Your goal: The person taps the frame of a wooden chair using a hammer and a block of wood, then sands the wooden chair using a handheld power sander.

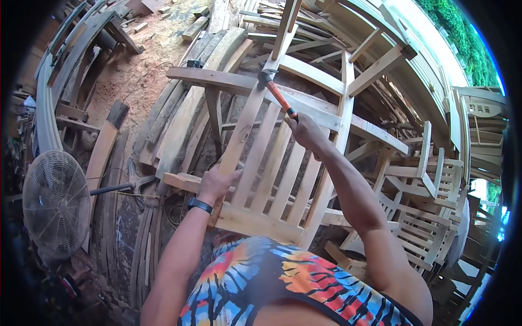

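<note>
My right hand point(305, 132) is closed round the dark end of a hammer point(281, 99) with an orange handle. The hammer's head is at the upper part of a pale wooden chair frame point(255, 220), over its left post; whether it touches the wood I cannot tell. Several upright slats run between the frame's rails. Lower down, my left hand point(217, 183), with a dark band on the wrist, is wrapped round that same left post. The frame lies across a wooden beam point(217, 79) that serves as a support.
On the left stands a round fan point(56, 204). Long boards point(176, 130) lie stacked beside the frame, with sawdust point(122, 76) on the ground behind. Slatted wooden chairs point(421, 217) stand at the right, and more planks point(402, 49) are piled at the back.
</note>
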{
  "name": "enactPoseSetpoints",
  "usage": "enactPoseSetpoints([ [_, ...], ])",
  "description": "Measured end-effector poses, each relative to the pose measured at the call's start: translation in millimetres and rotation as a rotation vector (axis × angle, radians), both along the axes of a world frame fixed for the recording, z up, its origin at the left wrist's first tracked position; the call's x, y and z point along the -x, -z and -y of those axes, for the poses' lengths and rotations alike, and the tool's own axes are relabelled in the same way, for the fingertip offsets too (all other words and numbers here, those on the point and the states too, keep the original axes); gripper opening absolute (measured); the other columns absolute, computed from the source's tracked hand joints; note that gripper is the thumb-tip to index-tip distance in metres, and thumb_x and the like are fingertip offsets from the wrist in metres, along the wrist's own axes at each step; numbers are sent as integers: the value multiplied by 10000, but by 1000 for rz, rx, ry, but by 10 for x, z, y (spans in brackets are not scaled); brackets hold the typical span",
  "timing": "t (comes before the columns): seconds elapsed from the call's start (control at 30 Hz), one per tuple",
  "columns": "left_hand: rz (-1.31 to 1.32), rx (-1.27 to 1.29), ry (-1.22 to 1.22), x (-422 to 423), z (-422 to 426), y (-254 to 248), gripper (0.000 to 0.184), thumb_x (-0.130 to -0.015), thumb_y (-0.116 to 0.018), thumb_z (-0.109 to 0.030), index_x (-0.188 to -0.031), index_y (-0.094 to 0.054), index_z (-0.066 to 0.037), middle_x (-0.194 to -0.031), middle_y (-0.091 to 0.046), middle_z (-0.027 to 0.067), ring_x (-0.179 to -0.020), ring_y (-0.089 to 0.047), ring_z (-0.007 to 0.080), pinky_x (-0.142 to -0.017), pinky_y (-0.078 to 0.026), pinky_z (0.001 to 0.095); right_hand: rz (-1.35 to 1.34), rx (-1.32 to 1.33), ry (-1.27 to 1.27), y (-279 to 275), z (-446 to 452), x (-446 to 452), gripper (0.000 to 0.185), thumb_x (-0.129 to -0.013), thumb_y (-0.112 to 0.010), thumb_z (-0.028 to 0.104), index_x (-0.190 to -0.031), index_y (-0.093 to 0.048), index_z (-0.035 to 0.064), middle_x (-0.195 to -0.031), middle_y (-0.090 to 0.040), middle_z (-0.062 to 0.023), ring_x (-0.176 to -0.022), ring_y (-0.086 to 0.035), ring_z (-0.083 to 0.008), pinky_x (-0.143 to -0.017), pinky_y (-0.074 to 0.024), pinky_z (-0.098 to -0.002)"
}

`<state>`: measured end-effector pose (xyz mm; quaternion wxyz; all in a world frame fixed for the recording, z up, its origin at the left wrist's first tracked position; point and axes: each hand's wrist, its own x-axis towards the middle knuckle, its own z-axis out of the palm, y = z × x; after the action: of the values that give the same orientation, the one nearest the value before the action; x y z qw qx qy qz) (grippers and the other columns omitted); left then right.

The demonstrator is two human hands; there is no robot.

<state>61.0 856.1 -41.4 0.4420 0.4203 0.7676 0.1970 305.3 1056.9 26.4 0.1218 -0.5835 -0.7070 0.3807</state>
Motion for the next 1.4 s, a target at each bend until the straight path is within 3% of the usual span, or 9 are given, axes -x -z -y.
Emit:
enactPoseSetpoints([
  [0.03,-3,-12,-6,10,-27,-11,655,-806,-770,-617,-1101,-749,-32,-1013,-755,226,-992,-731,386,-842,-575,457,64,238,6,-298,-53,100,409,-1050,-550,390,-1022,-590,-16,-743,-643,-253,-655,-627,-437,-614,-458,-490],
  [0.23,38,-11,-29,23,23,104,667,-805,-765,-645,-1085,-744,-40,-1023,-753,225,-1007,-719,408,-839,-575,465,-121,-254,175,250,62,25,433,-1038,-558,390,-1088,-631,-34,-775,-663,-264,-695,-648,-461,-632,-474,-512],
  [0.3,-10,15,-8,7,19,47,669,-810,-761,-649,-1074,-742,-35,-1015,-755,220,-991,-723,406,-828,-577,464,114,22,-81,570,-107,-213,443,-1039,-551,396,-1070,-631,-39,-793,-668,-279,-757,-669,-469,-676,-496,-515],
  [0.33,-17,-1,-2,27,-31,56,669,-810,-761,-649,-1074,-742,-35,-1015,-755,220,-991,-723,406,-828,-577,464,136,289,65,-177,-52,4,441,-1038,-547,387,-1099,-638,-40,-835,-688,-285,-834,-685,-471,-732,-508,-518],
  [0.43,16,-20,25,45,-10,112,667,-817,-753,-651,-1075,-741,-36,-1001,-755,219,-973,-727,404,-818,-580,461,37,-85,49,120,53,-40,439,-1039,-549,389,-1116,-647,-32,-849,-704,-270,-854,-700,-447,-757,-513,-508],
  [0.63,30,-40,74,27,45,134,653,-826,-747,-650,-1024,-752,-28,-994,-756,218,-962,-729,397,-803,-573,453,77,289,81,-271,-27,-112,478,-1049,-544,451,-1003,-609,-20,-671,-614,-126,-559,-622,-251,-524,-492,-425],
  [0.77,-66,-126,97,30,14,211,651,-831,-752,-629,-1014,-754,-4,-968,-757,216,-965,-729,392,-809,-566,447,-102,39,256,70,535,-787,322,-980,-626,311,-1021,-610,-7,-835,-676,-195,-793,-690,-324,-738,-508,-450],
  [1.23,-47,-85,43,9,12,177,610,-856,-790,-525,-1015,-725,60,-894,-763,182,-845,-747,283,-761,-564,403,1,-458,599,-103,1015,-1772,326,-1037,-606,348,-990,-571,27,-675,-653,-182,-648,-673,-433,-575,-478,-496],
  [1.4,-36,-109,43,21,8,195,605,-857,-791,-525,-1021,-726,53,-895,-763,178,-849,-747,278,-762,-563,405,249,44,474,-10,783,-2024,398,-1033,-601,392,-944,-595,5,-759,-677,-247,-737,-691,-445,-637,-497,-506],
])
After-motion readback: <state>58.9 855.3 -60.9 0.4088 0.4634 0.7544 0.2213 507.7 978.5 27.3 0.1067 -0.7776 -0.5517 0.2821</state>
